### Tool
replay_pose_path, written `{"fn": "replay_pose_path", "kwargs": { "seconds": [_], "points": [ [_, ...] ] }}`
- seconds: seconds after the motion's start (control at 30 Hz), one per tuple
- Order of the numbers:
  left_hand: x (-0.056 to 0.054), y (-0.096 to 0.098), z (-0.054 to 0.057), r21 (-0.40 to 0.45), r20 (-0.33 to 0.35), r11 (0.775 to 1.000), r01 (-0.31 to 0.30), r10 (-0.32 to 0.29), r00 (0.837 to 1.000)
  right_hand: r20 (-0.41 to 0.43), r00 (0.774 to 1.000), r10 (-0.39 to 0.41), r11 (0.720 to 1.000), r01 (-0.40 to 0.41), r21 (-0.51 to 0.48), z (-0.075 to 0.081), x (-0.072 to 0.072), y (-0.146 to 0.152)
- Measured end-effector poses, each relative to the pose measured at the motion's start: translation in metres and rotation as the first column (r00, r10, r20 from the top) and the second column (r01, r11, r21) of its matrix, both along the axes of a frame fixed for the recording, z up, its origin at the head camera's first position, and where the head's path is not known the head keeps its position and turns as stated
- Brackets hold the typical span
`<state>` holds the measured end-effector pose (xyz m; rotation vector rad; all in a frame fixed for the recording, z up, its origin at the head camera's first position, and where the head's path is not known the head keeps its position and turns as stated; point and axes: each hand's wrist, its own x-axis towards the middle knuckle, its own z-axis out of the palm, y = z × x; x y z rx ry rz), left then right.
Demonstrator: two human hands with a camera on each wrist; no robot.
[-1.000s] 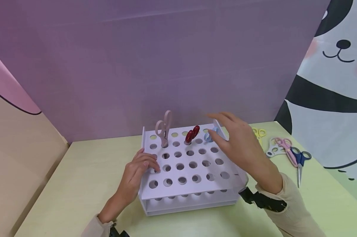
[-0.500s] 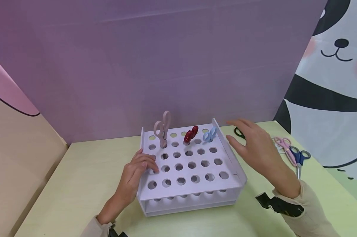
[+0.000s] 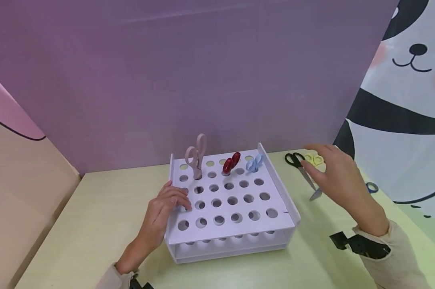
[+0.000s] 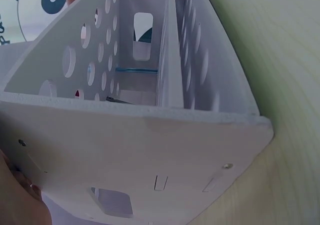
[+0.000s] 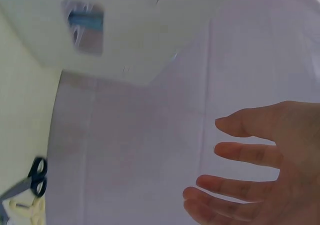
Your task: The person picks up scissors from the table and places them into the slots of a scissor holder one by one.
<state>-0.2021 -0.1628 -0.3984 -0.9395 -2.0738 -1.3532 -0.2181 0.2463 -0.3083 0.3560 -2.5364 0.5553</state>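
A white rack [image 3: 239,230] with rows of round holes stands on the table. In its back rows sit dusty-pink scissors [image 3: 200,150], scissors with dark red handles [image 3: 228,165] and light-blue scissors [image 3: 251,165], handles up. My left hand [image 3: 163,214] rests on the rack's left edge, fingers over the top board. To the right of the rack my right hand [image 3: 340,180] is in the air with fingers spread apart, holding nothing. Nearest it lie black-handled scissors [image 3: 295,159] and yellow scissors [image 3: 314,159]. In the right wrist view its fingers [image 5: 245,154] are bare.
Blue-handled scissors [image 3: 372,187] lie on the table's right side, mostly behind my right hand. A purple backdrop [image 3: 217,80] rises behind the table [image 3: 120,192]. A panda-printed cloth [image 3: 401,108] hangs at the right.
My right hand has moved right, away from the light-blue scissors in the rack to above the loose scissors. The black-handled scissors have come into view. My left hand stays on the rack.
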Motion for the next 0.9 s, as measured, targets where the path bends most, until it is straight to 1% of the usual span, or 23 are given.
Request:
{"fn": "replay_pose_path", "kwargs": {
  "seconds": [0.1,0.2,0.33,0.47,0.6,0.73,0.9],
  "points": [
    [0.000,0.000,0.000,0.010,-0.006,1.000,0.001,-0.001,1.000,0.016,0.999,-0.031,1.000,0.031,0.004,-0.001,-0.006,0.014],
    [0.001,0.000,-0.001,0.016,-0.011,1.000,0.005,-0.005,1.000,0.030,0.998,-0.057,0.998,0.057,0.008,-0.006,-0.013,0.029],
    [0.001,0.000,-0.001,0.016,-0.010,1.000,0.008,-0.008,1.000,0.044,0.996,-0.083,0.997,0.083,0.005,-0.016,-0.024,0.051],
    [0.000,-0.001,0.000,0.010,-0.012,1.000,0.011,-0.011,1.000,0.080,0.991,-0.108,0.994,0.108,0.001,-0.027,-0.033,0.073],
    [0.001,0.000,0.000,0.007,-0.002,1.000,0.010,-0.010,1.000,0.121,0.984,-0.133,0.991,0.133,0.003,-0.038,-0.039,0.091],
    [0.001,-0.001,0.000,0.002,0.000,1.000,0.003,-0.003,1.000,0.165,0.971,-0.176,0.984,0.177,0.007,-0.044,-0.043,0.107],
    [0.000,-0.001,0.001,0.001,-0.004,1.000,0.004,-0.004,1.000,0.226,0.946,-0.233,0.972,0.236,0.014,-0.054,-0.048,0.126]
  ]
}}
